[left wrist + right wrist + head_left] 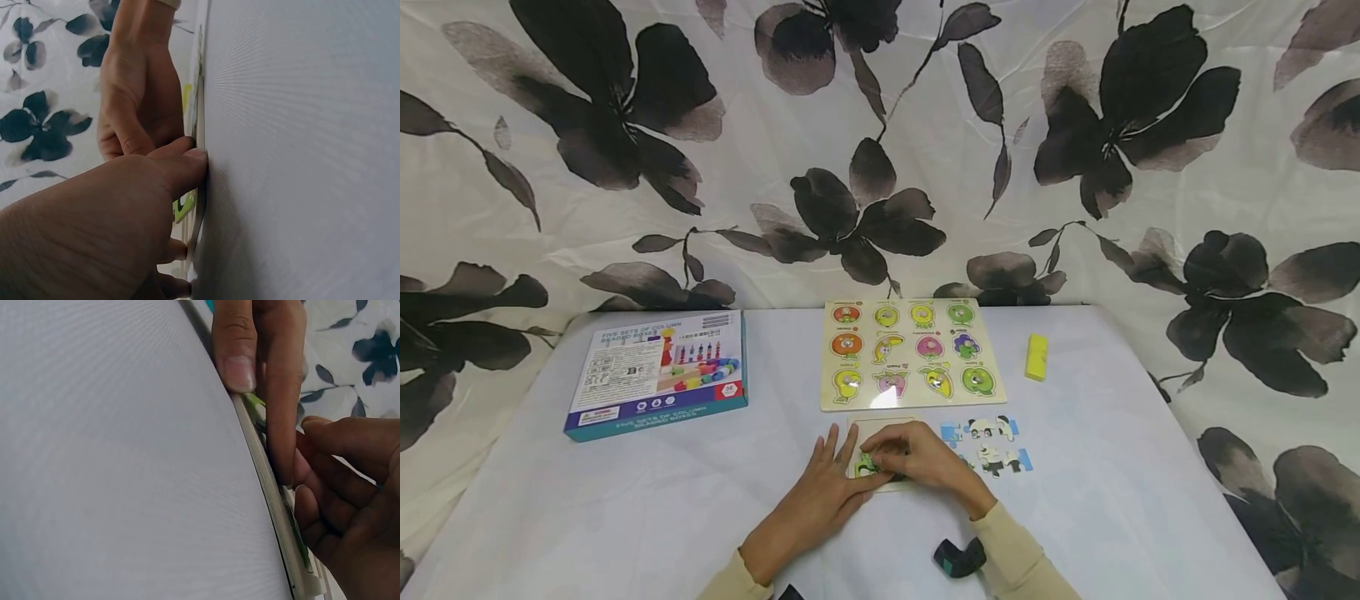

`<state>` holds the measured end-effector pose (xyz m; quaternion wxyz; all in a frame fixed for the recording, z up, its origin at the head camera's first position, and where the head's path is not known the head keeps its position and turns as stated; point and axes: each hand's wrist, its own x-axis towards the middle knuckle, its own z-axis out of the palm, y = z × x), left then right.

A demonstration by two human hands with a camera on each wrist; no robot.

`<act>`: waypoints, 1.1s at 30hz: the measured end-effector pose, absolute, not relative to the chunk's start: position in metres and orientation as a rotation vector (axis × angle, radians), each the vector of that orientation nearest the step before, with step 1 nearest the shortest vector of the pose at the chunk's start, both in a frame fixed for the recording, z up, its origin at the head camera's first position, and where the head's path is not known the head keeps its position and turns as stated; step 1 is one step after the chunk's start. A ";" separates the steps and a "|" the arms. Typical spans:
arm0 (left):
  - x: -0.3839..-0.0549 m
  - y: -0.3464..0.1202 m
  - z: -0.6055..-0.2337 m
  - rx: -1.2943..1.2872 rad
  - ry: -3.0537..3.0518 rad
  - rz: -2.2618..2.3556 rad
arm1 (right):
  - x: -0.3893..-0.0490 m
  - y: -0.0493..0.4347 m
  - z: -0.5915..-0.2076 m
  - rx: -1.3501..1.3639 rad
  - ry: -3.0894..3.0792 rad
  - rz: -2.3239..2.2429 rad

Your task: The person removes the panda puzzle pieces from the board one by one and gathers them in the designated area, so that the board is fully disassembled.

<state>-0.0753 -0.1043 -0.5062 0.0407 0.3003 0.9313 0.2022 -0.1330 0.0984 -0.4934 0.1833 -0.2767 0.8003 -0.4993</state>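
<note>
A small pale puzzle tray (886,423) lies in front of me, with green printed pieces in it. My left hand (823,496) rests along its near left side, fingers spread and straight, the thumb across the near edge. Over the tray, my right hand (917,454) has its fingers curled down and pinches a green puzzle piece (183,207), which stands tilted above the tray; the fingertips are partly hidden. Loose panda puzzle pieces (992,446), in blue, white and black, lie just right of the tray, partly behind the right hand.
Behind the tray lies a wooden fruit and vegetable puzzle board (913,404). A flat box (655,375) of beads sits at the left, and a yellow block (1036,358) at the right. A black device (958,557) is beside the right sleeve. Flowered cloth (850,208) hangs at the back.
</note>
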 end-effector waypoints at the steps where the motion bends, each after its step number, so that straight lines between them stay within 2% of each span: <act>1: -0.075 -0.104 -0.506 0.917 2.853 0.620 | -0.133 0.098 -0.493 -0.782 2.258 -1.405; 16: -0.074 -0.104 -0.505 0.912 2.878 0.610 | -0.133 0.095 -0.496 -0.848 2.273 -1.386; 23: -0.075 -0.104 -0.505 0.920 2.866 0.606 | -0.134 0.095 -0.497 -0.806 2.312 -1.401; 29: -0.076 -0.104 -0.505 0.917 2.845 0.594 | -0.130 0.094 -0.481 -0.715 2.324 -1.438; 33: -0.076 -0.103 -0.505 0.907 2.835 0.595 | -0.135 0.097 -0.494 -0.687 2.328 -1.459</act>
